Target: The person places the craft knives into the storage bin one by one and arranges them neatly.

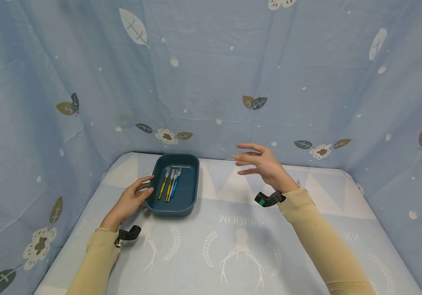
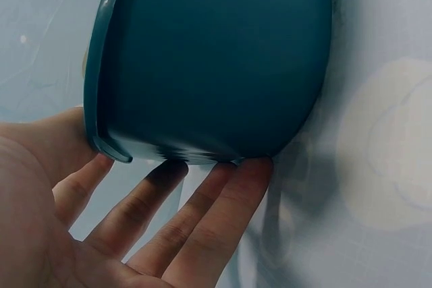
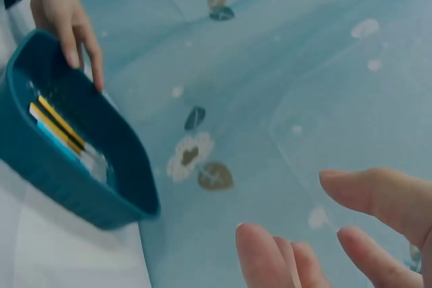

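Observation:
A dark teal plastic bin [image 1: 189, 196] sits near the back left of the table. Inside it lie several slim pen-like sticks [image 1: 168, 186], yellow and blue with clear ends, side by side. My left hand [image 1: 131, 201] holds the bin by its left side, its thumb at the rim. In the left wrist view, fingertips [image 2: 253, 173] touch the bin's outer wall [image 2: 216, 65]. My right hand [image 1: 264, 164] is raised over the table to the right of the bin, fingers apart and nothing between them; the right wrist view shows its fingers [image 3: 263, 257] loosely bent.
A patterned pale cloth [image 1: 196, 254] covers the table. Blue curtains [image 1: 211, 82] with leaf and flower prints hang close behind the table and at both sides. Each wrist wears a black strap [image 1: 270, 199].

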Demonstrator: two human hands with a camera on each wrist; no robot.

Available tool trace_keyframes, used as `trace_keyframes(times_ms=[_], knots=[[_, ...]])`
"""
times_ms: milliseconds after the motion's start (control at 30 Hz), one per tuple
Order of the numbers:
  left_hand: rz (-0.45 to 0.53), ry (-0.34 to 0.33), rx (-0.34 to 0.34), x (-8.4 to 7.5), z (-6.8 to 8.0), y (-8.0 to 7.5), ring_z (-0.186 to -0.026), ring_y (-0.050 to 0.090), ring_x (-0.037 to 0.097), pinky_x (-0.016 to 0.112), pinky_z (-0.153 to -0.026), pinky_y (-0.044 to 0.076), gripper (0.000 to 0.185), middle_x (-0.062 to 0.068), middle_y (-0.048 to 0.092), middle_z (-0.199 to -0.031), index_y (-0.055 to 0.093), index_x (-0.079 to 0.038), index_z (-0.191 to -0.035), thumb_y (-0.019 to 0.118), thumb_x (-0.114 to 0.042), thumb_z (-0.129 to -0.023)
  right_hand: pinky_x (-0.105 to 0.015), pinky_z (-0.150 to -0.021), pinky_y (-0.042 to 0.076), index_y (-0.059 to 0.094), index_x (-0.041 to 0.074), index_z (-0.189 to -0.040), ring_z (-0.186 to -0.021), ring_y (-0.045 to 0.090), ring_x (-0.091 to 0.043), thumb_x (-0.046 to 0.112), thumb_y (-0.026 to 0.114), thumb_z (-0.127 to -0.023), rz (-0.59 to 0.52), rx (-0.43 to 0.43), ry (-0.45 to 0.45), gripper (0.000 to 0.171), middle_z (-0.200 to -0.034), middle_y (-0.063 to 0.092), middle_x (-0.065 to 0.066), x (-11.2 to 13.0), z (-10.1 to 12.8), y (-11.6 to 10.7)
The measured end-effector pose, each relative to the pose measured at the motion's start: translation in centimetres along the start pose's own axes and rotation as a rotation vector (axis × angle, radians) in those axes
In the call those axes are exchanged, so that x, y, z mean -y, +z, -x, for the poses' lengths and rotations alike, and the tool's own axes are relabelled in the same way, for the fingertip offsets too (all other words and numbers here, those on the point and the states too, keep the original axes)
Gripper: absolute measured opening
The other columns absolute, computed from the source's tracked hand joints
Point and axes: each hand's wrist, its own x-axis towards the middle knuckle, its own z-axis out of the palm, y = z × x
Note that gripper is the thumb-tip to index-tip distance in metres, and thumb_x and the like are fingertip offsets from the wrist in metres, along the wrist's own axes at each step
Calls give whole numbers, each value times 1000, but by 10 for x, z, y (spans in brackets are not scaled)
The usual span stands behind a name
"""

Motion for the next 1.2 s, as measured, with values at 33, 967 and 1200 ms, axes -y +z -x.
trace_keyframes(times_ms=[33, 967, 1200], knots=[[0, 0, -1, 0, 0, 0, -150, 44, 53, 44, -88, 58, 60, 30, 36, -169, 35, -16, -173, 58, -23, -117, -58, -95, 60, 60, 10, -156, -117, 73, -34, 12, 81, -102, 7, -3, 2, 58, -149, 61, -21, -1, 2, -4], [0, 17, 1, 3, -1, -1, -149, 45, 54, 41, -87, 58, 60, 29, 36, -170, 35, -16, -173, 57, -24, -118, -49, -95, 61, 49, 7, -163, -111, 77, -21, 17, 82, -103, 49, -158, 68, 69, -127, 74, 2, -29, 55, -105], [2, 10, 1, 4, -2, -1, -148, 46, 53, 40, -86, 58, 62, 29, 36, -170, 35, -18, -173, 59, -29, -117, -47, -95, 62, 45, 1, -164, -110, 77, -19, 18, 80, -105, 92, -169, 93, 71, -120, 75, 5, -46, 58, -113]])
